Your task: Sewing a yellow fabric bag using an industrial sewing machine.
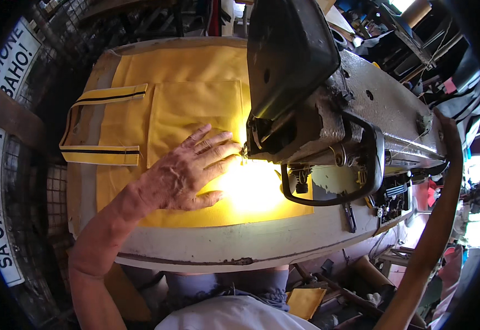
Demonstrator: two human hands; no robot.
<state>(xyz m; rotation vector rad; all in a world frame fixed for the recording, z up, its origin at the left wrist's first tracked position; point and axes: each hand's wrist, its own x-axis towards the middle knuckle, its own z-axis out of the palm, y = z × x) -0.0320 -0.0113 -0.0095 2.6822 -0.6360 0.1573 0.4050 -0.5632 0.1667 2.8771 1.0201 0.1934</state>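
Observation:
My left hand (193, 170) lies palm down with fingers spread on a yellow fabric panel (132, 190), its fingertips close to the needle area of a sewing machine (388, 93). Under those fingers is a square yellow patch (196, 107), like a pocket, on the panel. A yellow strap (110, 95) with a dark stripe loops out past the panel's left side. Bright light washes out the fabric right of my thumb. At the machine's far right end is my right hand (447, 129), reaching toward the handwheel side; its fingers are dark and mostly hidden.
The pale worktable (190, 242) has a worn, curved front edge. A small metal hand tool (350, 217) lies right of the fabric. A black bar guard (374, 170) juts from the machine head. Wire mesh and signs stand at left. A yellow piece (305, 302) lies below the table.

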